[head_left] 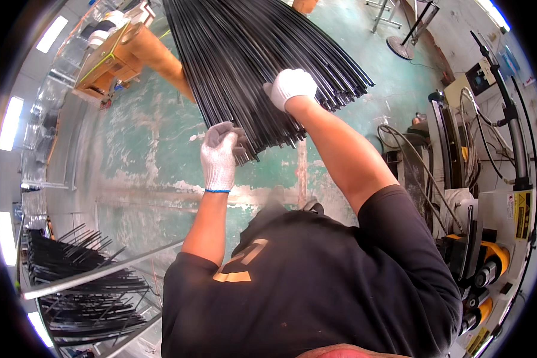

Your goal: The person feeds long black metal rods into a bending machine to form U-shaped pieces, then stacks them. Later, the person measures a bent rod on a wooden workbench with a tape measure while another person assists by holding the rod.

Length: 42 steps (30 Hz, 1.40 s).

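A wide bundle of long black rods [244, 65] fans out in front of me, its uneven near ends hanging over the floor. At the bundle's left near corner, my left hand [219, 156], in a white knit glove with a blue cuff, closes its fingers round some rod ends. My right hand [292, 88], also in a white glove, lies across the top of the rods farther right. Its fingers curl down among the rods, and their tips are hidden from view. Whatever carries the bundle underneath does not show.
Beside the bundle stands an orange-brown cylinder [161, 58] against a wooden bench [104, 62]. More black rods [83, 286] fill a metal rack [95, 281] at lower left. To my right is a machine [489, 238] with loose cables [420, 173]. A round-based stand [401, 48] is at far right.
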Available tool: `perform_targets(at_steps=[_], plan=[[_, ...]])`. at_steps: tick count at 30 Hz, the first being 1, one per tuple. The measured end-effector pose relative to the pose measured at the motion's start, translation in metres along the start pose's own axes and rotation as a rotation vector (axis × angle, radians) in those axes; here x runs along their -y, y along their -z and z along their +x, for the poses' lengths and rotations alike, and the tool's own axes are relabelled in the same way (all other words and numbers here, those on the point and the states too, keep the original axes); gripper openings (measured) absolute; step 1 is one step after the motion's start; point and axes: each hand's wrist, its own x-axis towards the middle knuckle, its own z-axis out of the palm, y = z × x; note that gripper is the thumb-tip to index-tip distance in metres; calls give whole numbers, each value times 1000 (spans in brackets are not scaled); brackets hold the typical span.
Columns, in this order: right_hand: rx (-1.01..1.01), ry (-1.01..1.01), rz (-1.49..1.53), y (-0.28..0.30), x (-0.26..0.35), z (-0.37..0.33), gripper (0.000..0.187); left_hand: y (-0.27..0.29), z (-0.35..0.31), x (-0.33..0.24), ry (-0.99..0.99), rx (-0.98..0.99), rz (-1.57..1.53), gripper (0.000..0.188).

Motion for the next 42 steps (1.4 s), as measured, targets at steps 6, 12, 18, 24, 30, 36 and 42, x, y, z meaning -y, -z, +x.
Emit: perform_targets(at_steps=[6,12,18,24,30,36,42], plan=[[76,-12,-17,-8,-11,30,33,-19,52,-21,-90,150,-47,23],[233,7,-50,20,-5,50,40,-2,105,8,-26,207,-26,26],[193,-50,153,13,-19,60,40,5,105,9,-4,332,-38,28],[476,-227,1119,8,-41,57,17,17,115,2,77,374,-122,27],[290,-64,51,16,-15,64,55,20,120,0,132,386,-154,26],[150,25,-136,14,6,49,54,24,116,1,115,350,-186,26],[97,30,-56,5,-15,67,40,20,112,0,94,351,-192,26]])
